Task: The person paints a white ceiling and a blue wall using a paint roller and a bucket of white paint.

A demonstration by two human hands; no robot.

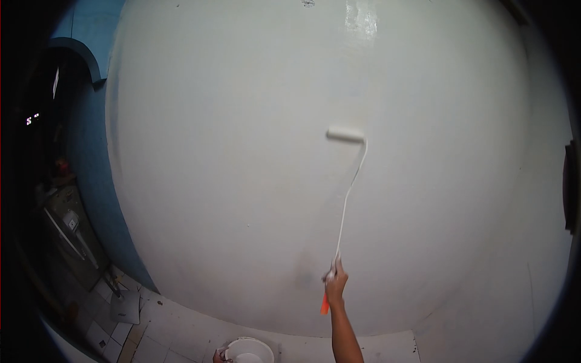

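Note:
My right hand (336, 283) is closed around a paint roller; the lower end of its orange handle (325, 304) shows below the fist. From there a long, thin white rod runs up to the white roller sleeve (345, 134), which lies nearly level at the white wall (242, 151). At the bottom edge is a round white bucket (270, 349), cut off by the frame. My left hand (221, 356) grips the bucket's left rim, only its fingers showing. A wet, shiny patch (361, 21) marks the wall above the roller.
A blue wall with a dark arched opening (78, 54) stands at the left. Below it are a dark cabinet-like object (75, 227) and a grey dustpan (126, 307) on the tiled floor (163, 339). At the far right, a dark object (570, 187) hangs on the side wall.

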